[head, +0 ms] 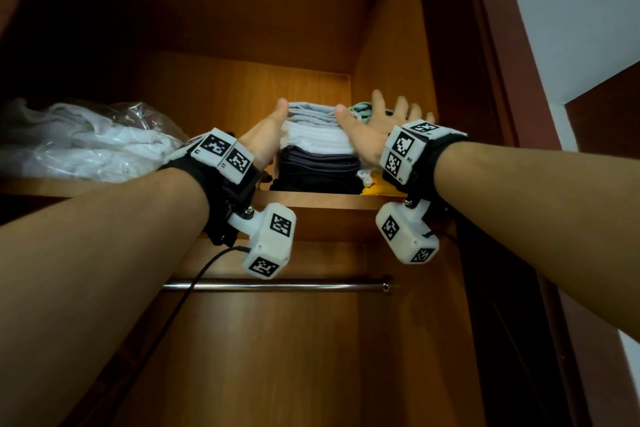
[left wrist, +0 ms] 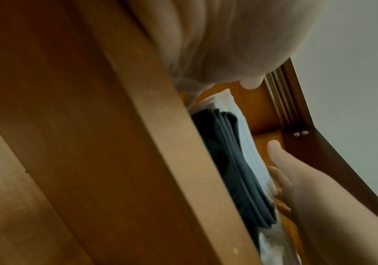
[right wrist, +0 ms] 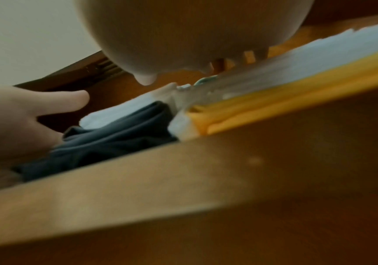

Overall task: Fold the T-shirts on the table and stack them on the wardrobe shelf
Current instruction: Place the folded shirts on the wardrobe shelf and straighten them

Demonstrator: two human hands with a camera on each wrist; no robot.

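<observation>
The left hand (head: 265, 135) hid the left flank of the stack of folded T-shirts (head: 317, 146), and its fingers past the thumb were out of sight in the head view. The right hand (head: 372, 133) covered most of the second pile (head: 369, 180) beside it. Both wrist views were blurred; the shelf edge (right wrist: 160, 175) masked the garments' lower layers. The plastic-wrapped bundle (head: 86, 139) ran off the left border.

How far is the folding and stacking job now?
Done: folded T-shirts stand stacked on the wardrobe shelf. In hand: the left hand and right hand, both open, flank the stack, apparently straightening it. Left: the table is out of view, so remaining shirts cannot be told.
</observation>
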